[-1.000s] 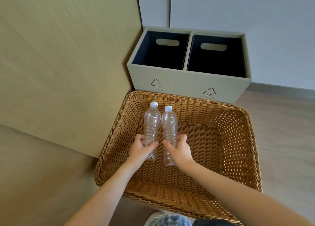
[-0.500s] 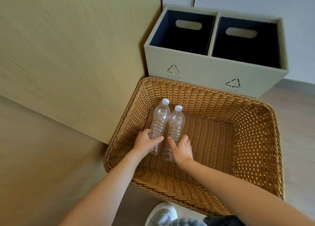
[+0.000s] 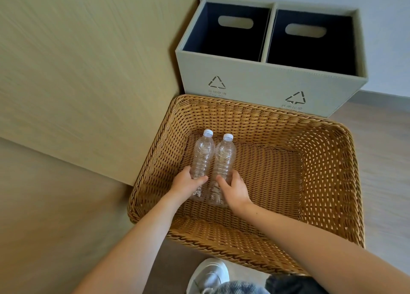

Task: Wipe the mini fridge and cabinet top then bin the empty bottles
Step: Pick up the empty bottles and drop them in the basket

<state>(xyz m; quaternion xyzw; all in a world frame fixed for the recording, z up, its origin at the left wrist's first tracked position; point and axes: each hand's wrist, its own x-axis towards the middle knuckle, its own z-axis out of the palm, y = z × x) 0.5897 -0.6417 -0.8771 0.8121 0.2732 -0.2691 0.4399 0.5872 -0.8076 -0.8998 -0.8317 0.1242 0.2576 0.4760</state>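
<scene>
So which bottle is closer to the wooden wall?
The left bottle, held by the left hand. It lies nearer the wall than the right bottle, which the right hand holds.

Hotel-like room: two-compartment recycling bin (image 3: 255, 89), wood-panel wall (image 3: 88, 71).
</scene>
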